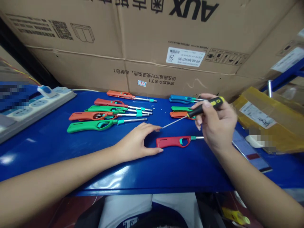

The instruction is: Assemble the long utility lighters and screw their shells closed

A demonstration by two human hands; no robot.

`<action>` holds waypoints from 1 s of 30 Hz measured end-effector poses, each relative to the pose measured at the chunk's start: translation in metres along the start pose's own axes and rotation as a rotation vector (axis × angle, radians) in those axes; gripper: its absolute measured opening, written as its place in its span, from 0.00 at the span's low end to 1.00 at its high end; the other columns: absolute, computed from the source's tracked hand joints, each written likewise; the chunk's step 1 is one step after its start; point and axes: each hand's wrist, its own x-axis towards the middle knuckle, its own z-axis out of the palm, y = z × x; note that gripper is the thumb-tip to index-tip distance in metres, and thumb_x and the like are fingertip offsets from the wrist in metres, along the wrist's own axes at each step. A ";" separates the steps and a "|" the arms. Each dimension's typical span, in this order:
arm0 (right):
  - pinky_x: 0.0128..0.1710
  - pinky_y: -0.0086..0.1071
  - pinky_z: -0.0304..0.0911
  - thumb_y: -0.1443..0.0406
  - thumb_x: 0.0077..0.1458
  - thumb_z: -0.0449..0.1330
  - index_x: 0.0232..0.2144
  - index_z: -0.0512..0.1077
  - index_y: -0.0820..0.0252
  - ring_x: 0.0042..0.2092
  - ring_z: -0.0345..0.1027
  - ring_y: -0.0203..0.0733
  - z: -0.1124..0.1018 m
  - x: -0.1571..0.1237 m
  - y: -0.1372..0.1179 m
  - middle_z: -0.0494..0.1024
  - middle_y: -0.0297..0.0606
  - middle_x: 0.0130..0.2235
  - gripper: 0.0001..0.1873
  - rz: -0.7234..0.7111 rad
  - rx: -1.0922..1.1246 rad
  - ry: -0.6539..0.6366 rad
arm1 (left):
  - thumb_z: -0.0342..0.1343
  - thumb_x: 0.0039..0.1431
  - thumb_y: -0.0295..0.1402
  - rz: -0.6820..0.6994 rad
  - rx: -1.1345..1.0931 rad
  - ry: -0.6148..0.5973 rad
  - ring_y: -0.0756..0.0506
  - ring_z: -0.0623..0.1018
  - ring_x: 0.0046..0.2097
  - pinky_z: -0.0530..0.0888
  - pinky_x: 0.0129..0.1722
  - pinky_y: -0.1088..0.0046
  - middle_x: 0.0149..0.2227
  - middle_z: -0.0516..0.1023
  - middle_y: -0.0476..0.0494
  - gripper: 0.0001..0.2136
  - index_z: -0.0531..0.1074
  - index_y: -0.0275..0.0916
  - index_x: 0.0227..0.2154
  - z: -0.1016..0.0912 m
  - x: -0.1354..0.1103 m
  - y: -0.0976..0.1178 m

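The red gas lighter (169, 142) lies on the blue tabletop (180, 172), long axis running left to right, butt just beside the nearer left hand (134, 142), its fingers well parted and gripping nothing, while the right hand (219, 126) firmly encloses a screwdriver (195, 111).
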 end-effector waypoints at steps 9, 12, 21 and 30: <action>0.28 0.35 0.69 0.59 0.64 0.61 0.46 0.74 0.50 0.28 0.71 0.37 0.022 -0.012 -0.015 0.76 0.35 0.32 0.09 -0.230 -0.208 -0.144 | 0.66 0.60 0.35 0.074 -0.048 -0.074 0.41 0.76 0.50 0.72 0.53 0.61 0.49 0.80 0.41 0.19 0.74 0.37 0.53 0.009 -0.003 0.001; 0.28 0.36 0.71 0.63 0.63 0.62 0.45 0.74 0.53 0.28 0.71 0.38 0.019 -0.018 -0.002 0.74 0.33 0.30 0.07 -0.405 -0.198 -0.140 | 0.66 0.60 0.35 0.079 -0.033 -0.086 0.41 0.76 0.49 0.72 0.52 0.61 0.47 0.80 0.41 0.19 0.74 0.37 0.53 0.010 -0.001 0.003; 0.24 0.33 0.72 0.60 0.65 0.60 0.46 0.71 0.53 0.27 0.72 0.38 0.014 -0.025 0.006 0.75 0.35 0.32 0.09 -0.348 -0.213 -0.202 | 0.66 0.60 0.37 0.133 -0.006 -0.063 0.43 0.76 0.45 0.72 0.49 0.64 0.44 0.81 0.41 0.18 0.76 0.34 0.51 0.011 0.002 0.005; 0.22 0.30 0.69 0.62 0.64 0.61 0.45 0.71 0.55 0.29 0.74 0.39 0.015 -0.026 0.009 0.75 0.35 0.31 0.09 -0.337 -0.218 -0.235 | 0.66 0.60 0.37 0.150 0.000 -0.052 0.43 0.76 0.45 0.73 0.48 0.65 0.43 0.81 0.41 0.18 0.76 0.35 0.50 0.012 0.003 0.006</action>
